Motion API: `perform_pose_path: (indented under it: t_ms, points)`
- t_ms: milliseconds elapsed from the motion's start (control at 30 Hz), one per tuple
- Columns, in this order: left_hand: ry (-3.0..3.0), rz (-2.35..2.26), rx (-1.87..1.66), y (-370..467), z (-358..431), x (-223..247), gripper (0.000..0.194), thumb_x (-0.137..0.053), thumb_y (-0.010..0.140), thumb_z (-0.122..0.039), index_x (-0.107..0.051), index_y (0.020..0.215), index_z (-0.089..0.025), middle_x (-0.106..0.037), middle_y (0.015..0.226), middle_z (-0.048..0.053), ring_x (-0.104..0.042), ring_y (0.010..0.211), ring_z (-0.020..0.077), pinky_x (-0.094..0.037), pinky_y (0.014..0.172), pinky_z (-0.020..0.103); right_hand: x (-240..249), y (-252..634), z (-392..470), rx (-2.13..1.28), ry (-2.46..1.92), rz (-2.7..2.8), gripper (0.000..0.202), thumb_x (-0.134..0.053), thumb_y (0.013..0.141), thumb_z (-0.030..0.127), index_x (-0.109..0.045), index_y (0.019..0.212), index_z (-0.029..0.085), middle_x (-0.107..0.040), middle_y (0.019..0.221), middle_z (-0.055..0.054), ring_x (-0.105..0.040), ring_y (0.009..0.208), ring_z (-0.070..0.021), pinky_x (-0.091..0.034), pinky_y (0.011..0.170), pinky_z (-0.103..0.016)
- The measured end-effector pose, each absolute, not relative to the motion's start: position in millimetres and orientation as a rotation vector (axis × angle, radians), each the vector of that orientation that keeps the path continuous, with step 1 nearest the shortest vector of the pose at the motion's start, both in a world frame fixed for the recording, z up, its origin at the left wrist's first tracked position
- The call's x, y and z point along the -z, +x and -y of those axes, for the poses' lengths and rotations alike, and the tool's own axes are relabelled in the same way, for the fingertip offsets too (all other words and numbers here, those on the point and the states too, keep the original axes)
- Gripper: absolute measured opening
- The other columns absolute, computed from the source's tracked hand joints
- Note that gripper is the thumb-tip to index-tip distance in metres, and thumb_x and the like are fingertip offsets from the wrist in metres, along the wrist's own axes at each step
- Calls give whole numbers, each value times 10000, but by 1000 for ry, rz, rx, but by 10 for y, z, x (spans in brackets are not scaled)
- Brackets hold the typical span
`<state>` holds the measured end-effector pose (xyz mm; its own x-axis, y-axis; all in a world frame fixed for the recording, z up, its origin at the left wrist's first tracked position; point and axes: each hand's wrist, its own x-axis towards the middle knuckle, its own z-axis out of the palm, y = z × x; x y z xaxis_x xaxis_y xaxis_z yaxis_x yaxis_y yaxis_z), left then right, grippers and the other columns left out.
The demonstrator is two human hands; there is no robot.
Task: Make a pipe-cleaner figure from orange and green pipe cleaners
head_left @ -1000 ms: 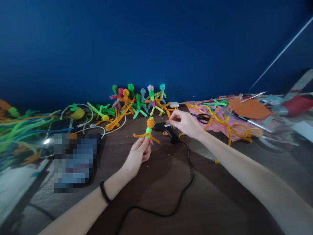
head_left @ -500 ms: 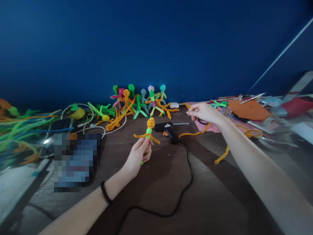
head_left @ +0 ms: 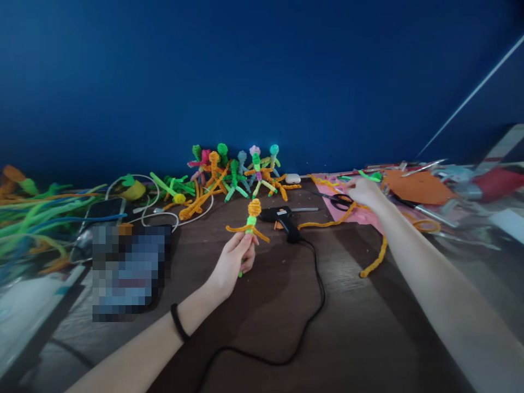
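My left hand (head_left: 230, 263), closed, grips the lower body of an orange-and-green pipe-cleaner figure (head_left: 254, 208), long axis nearly upright. Glue gun (head_left: 290, 225) lies just right of it. My right hand (head_left: 362, 191), farther out and right, palm down, fingers partly curled beside black-handled scissors (head_left: 332, 197); whether it pinches anything, I cannot tell.

No lettering, brand or number that I can read from my end, a small white label (head_left: 280, 213) on the black glue gun (head_left: 291, 229) too tiny for me to make out, a dark device (head_left: 135, 273) at left pixelated into blocks, illegible to me.
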<state>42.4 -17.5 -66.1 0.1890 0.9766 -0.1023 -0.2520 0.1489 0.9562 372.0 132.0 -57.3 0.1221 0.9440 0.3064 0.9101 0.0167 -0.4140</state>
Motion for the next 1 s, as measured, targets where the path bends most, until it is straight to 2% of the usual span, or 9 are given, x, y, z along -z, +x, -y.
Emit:
perform_pose_path:
  t_ms: [200,300,400,600,733,767,833,900,1000]
  points:
    - [991,-950,-1109,426,176,667,209,-489,797,-352,-467,705,-165,-279,474,-100,-240,324,9,-207,352,157,555,3673,-1276,-112,-2060,1740,184,-490,653,107,-669,632,142,-662,691,-109,-620,704,-204,-438,634,-298]
    - [984,-944,-1116,431,176,667,206,-491,797,-347,-469,705,-163,-281,476,-100,-241,325,7,-203,354,157,506,3658,-1253,-27,-1997,1691,249,-459,664,81,-686,763,105,-661,842,-159,-618,804,-241,-452,708,-330]
    - [981,-944,-1112,436,175,663,201,-476,808,-333,-468,704,-161,-276,475,-101,-240,322,4,-196,354,156,463,3638,-1246,98,-1852,1661,378,-374,692,41,-655,944,61,-593,1053,-185,-572,970,-248,-424,861,-347]
    - [972,-948,-1104,435,179,647,194,-462,815,-326,-465,708,-164,-266,471,-103,-236,319,8,-200,351,154,407,3559,-1281,165,-1497,1821,602,-396,694,22,-387,1290,100,-344,1333,-157,-300,1278,-232,-298,1034,-374]
    - [960,-943,-1115,433,183,648,188,-460,818,-314,-470,709,-162,-274,468,-102,-244,323,8,-208,358,154,354,3476,-1296,158,-1341,1927,686,-420,718,57,-231,1370,158,-206,1411,-120,-148,1338,-234,-262,1056,-406]
    - [961,-938,-1120,432,182,652,187,-461,818,-314,-473,709,-162,-279,466,-101,-252,324,10,-214,360,155,337,3451,-1286,135,-1303,1934,680,-423,726,66,-235,1368,181,-205,1413,-109,-170,1332,-240,-297,1037,-410]
    - [962,-926,-1127,429,177,664,186,-468,815,-316,-477,707,-165,-295,460,-98,-276,326,17,-225,362,160,297,3390,-1244,62,-1220,1914,612,-423,750,91,-304,1336,222,-250,1392,-100,-329,1266,-251,-411,951,-394]
    - [950,-908,-1131,423,170,677,182,-479,810,-316,-480,705,-167,-329,461,-91,-310,337,26,-245,369,167,252,3309,-1176,-22,-1148,1858,470,-411,786,123,-436,1243,228,-360,1312,-112,-558,1042,-223,-500,826,-354]
    - [910,-897,-1158,408,160,682,160,-511,791,-305,-499,718,-163,-425,505,-64,-388,391,43,-305,404,177,178,3157,-1057,-34,-1058,1772,324,-436,807,168,-537,1111,223,-436,1212,-109,-631,857,-182,-528,731,-310]
